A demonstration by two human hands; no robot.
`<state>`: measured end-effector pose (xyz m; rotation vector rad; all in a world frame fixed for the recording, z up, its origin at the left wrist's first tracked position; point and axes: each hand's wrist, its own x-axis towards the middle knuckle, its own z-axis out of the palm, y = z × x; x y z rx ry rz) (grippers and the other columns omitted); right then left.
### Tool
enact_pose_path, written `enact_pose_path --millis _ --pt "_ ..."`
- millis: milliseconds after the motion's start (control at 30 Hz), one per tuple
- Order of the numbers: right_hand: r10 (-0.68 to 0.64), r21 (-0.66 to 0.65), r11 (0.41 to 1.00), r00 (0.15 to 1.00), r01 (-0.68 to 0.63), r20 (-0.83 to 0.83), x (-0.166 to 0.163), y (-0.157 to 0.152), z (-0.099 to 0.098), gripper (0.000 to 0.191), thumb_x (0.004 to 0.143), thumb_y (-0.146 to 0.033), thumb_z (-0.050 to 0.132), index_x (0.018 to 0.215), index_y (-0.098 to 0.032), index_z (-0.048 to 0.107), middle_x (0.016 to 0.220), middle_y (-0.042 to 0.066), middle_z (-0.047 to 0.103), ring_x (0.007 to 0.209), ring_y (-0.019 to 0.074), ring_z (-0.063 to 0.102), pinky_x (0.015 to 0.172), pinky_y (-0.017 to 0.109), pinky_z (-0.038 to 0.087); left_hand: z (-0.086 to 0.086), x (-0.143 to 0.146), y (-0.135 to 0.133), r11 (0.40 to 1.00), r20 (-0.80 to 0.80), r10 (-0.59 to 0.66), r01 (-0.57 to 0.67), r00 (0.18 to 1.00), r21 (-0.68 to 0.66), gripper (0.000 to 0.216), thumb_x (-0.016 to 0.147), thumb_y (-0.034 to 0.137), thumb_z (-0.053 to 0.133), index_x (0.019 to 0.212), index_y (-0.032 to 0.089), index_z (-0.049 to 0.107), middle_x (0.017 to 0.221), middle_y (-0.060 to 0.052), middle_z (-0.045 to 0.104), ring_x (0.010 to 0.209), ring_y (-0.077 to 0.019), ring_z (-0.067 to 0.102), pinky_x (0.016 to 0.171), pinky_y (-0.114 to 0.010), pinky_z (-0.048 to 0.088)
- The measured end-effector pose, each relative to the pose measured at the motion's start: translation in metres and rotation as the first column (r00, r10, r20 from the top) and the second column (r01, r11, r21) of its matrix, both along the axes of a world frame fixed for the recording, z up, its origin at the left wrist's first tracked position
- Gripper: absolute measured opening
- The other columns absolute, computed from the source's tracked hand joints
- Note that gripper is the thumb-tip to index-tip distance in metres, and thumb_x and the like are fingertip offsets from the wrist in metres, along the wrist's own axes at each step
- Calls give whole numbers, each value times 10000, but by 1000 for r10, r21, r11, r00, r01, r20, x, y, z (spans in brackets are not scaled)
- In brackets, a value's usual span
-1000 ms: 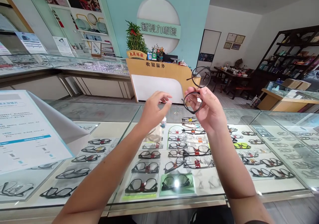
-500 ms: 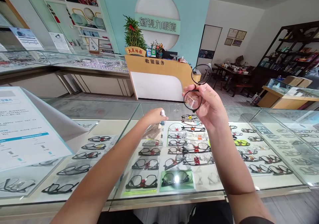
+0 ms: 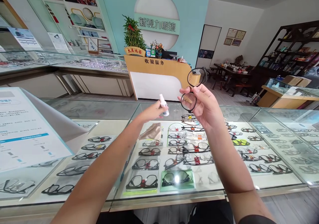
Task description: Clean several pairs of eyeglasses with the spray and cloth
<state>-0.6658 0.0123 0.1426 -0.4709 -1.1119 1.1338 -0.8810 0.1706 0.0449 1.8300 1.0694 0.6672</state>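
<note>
My left hand (image 3: 153, 112) is closed around a small white spray bottle (image 3: 163, 105), lifted above the glass counter and tilted slightly. Raised to the right of it, my right hand (image 3: 208, 106) pinches a pair of dark, round-framed eyeglasses (image 3: 188, 110) near the bridge. The glasses are turned on end, one lens above the other. Below my left wrist a crumpled beige cloth (image 3: 152, 132) lies on the glass top. Several rows of eyeglass frames (image 3: 146, 164) show under the glass between my forearms.
The glass display counter (image 3: 164, 199) spans the front. A printed sheet (image 3: 27, 131) stands at the left. Across the aisle is a wooden cashier desk (image 3: 159, 67) with a leafy plant (image 3: 134, 34). Farther right stand a second wooden counter (image 3: 281, 99) and dark shelves (image 3: 281, 56).
My left hand has lifted the spray bottle off the counter, leaving the beige cloth more exposed. The glasses in my right hand have shifted slightly left and turned.
</note>
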Motion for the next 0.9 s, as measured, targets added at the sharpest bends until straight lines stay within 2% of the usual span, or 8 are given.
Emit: enact_pose_path --millis 100,200,267,333,433,533,700,900 --pt "-9 -37 999 1000 9 -10 -1 3 -2 341 871 -425 981 864 -274 675 1027 7 841 1071 190 787 967 326 672 32 -3 -22 998 295 -44 53 954 -24 487 912 522 805 1275 278 590 1254 -64 647 1100 -235 725 838 -372 671" --pt "-2 -86 996 1000 2 -4 -3 4 -3 310 853 -384 967 848 -268 679 1014 17 842 1043 189 780 950 316 654 60 -4 -46 989 576 -67 131 815 -71 463 766 340 925 1107 249 627 990 -1 587 797 -140 618 608 -240 542" --pt "21 -110 994 1000 -22 -7 -5 3 -3 293 837 -357 967 849 -260 691 1012 24 845 1032 179 773 953 304 640 73 -5 -60 971 663 -122 226 739 -73 443 733 425 947 955 222 622 852 15 545 660 -110 523 493 -200 405" --pt "47 -127 991 999 -47 -9 -7 2 -3 289 829 -344 972 849 -251 699 1011 34 850 1018 169 766 952 295 629 81 -6 -68 944 690 -191 324 698 -67 567 761 673 907 814 207 589 760 16 498 575 -100 463 435 -201 328" --pt "69 -163 984 998 -65 14 -12 2 -6 314 816 -355 994 847 -241 703 1017 47 852 998 168 757 949 300 618 86 -8 -73 911 681 -249 404 688 -76 823 764 1004 716 675 211 516 666 25 413 485 -94 400 386 -214 269" --pt "94 -198 977 995 -84 44 -17 2 -9 349 786 -378 1019 846 -241 704 1022 50 849 1007 179 753 944 313 609 84 -9 -69 892 674 -277 444 685 -86 945 764 1148 488 567 227 416 553 34 302 410 -95 320 368 -246 250" --pt "122 -243 965 990 -103 68 -23 3 -11 375 746 -418 1036 829 -254 709 1004 43 847 1034 198 742 946 326 602 82 -6 -64 912 687 -258 406 679 -58 972 875 1120 239 496 236 384 479 25 274 379 -101 299 427 -298 353" --pt "130 -272 956 990 -109 60 -25 8 -15 402 720 -431 1048 814 -259 698 981 24 844 1034 194 727 955 323 585 78 -5 -60 935 617 -268 355 740 -20 937 871 1093 270 486 250 408 454 8 299 391 -122 309 443 -321 357"
